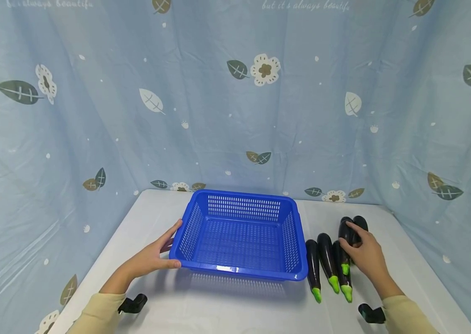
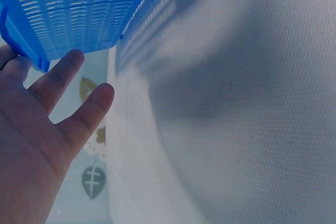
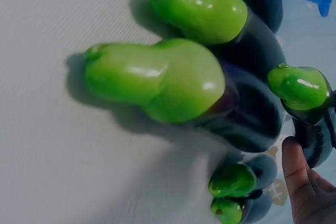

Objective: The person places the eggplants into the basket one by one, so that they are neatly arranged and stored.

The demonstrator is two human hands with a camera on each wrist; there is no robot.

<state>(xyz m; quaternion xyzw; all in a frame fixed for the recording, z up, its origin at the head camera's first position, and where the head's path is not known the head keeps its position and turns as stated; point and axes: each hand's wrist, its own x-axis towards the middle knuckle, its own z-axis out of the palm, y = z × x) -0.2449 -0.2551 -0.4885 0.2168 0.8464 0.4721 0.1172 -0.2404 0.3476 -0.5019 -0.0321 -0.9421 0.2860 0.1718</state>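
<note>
A blue plastic basket [image 1: 235, 236] with slotted walls stands on the white table, its inside bare. My left hand [image 1: 152, 255] holds its left rim, the thumb on the near corner and the index finger farther back; in the left wrist view, two fingers stick out straight below the rim. My right hand [image 1: 366, 255] grips a dark eggplant [image 1: 345, 233] with a green stem end, lying over others. Beside it are more eggplants: one at the basket's right corner [image 1: 313, 264], another next to that [image 1: 327, 255], and one partly under my hand [image 1: 360, 224].
The white table [image 1: 235, 311] meets a pale blue leaf-print curtain [image 1: 202, 93] at its back and sides. Black devices [image 1: 134, 304] sit at both wrists. In the right wrist view, several green eggplant ends [image 3: 157, 77] lie close to the camera.
</note>
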